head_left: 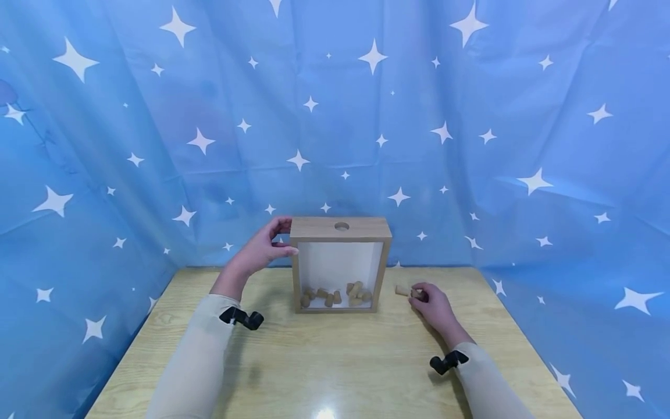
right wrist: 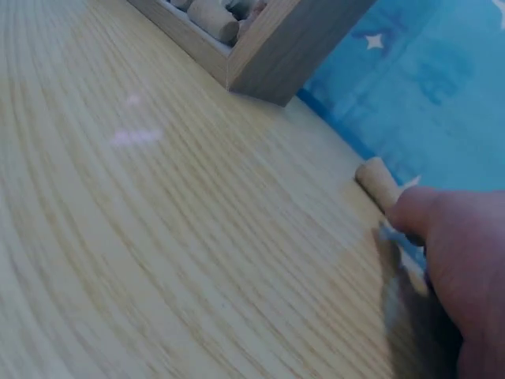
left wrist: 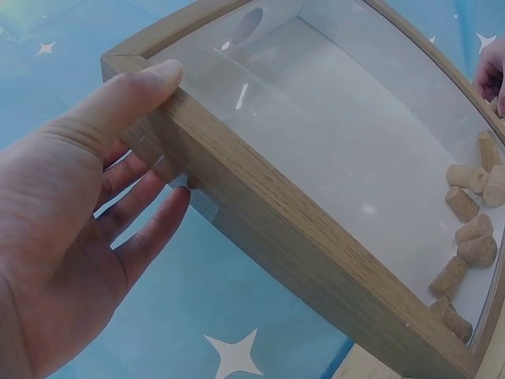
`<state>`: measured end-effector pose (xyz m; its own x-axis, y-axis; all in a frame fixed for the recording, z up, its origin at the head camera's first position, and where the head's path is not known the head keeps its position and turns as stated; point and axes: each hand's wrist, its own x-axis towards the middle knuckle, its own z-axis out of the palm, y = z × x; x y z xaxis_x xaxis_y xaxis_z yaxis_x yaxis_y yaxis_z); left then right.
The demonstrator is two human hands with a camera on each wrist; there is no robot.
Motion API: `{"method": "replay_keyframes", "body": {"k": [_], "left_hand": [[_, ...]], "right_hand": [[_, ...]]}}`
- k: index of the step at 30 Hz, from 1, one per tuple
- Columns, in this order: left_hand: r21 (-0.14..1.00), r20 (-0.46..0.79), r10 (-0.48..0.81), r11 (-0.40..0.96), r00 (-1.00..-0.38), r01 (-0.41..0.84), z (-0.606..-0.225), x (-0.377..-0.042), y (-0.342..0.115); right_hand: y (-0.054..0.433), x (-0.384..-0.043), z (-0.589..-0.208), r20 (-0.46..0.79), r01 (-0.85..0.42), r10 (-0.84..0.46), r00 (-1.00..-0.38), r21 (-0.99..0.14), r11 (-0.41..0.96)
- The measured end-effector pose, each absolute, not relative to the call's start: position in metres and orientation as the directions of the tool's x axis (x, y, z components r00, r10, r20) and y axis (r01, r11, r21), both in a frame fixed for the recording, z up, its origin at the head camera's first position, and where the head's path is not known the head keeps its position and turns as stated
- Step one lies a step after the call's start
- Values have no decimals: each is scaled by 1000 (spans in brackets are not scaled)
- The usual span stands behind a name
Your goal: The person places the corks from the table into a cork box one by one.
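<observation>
A wooden box frame (head_left: 341, 230) with a clear front and a round hole in its top stands upright on the table. Several corks (left wrist: 461, 204) lie at its bottom. My left hand (head_left: 264, 247) grips the box's upper left side; the thumb lies on the front edge and the fingers reach round toward the back. To the right of the box, my right hand (head_left: 434, 305) is low at the table with a cork (head_left: 417, 293) between thumb and fingers, partly hidden by them. Another cork (head_left: 402, 290) lies just left of those fingertips.
The light wood table (head_left: 324, 355) extends in front of the box and to both sides. A blue curtain (head_left: 335, 134) with white stars hangs close behind the box and along the sides. Each wrist carries a small black camera (head_left: 242, 318).
</observation>
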<state>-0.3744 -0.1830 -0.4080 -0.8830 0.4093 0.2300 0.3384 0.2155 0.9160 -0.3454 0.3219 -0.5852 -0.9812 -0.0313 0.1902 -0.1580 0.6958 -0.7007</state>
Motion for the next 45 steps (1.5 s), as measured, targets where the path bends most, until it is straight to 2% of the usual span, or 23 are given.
{"method": "replay_keyframes", "body": {"k": [7,12,24,34,45], "left_hand": [[916,235,401,214,-885,340,-406,-375,-181],[916,234,402,213,-885,339,-405,-376,-182],[911,247,405,211,-880,353,-408,-374,-182],[908,249,406,218,-879,358,-409,-374,-180],[908,248,412,215,-877,358,-408,-372,-181]], "right_hand": [[317,-341,-576,203,-152,38,-979,-833,531],[310,-339,-561,226,-187,29,-974,-865,465],[294,-336,-531,240,-197,28,-970,-856,478],[280,-333,-497,237,-199,59,-970,-907,372],[267,-323,-453,317,-284,33,-948,-886,366]]}}
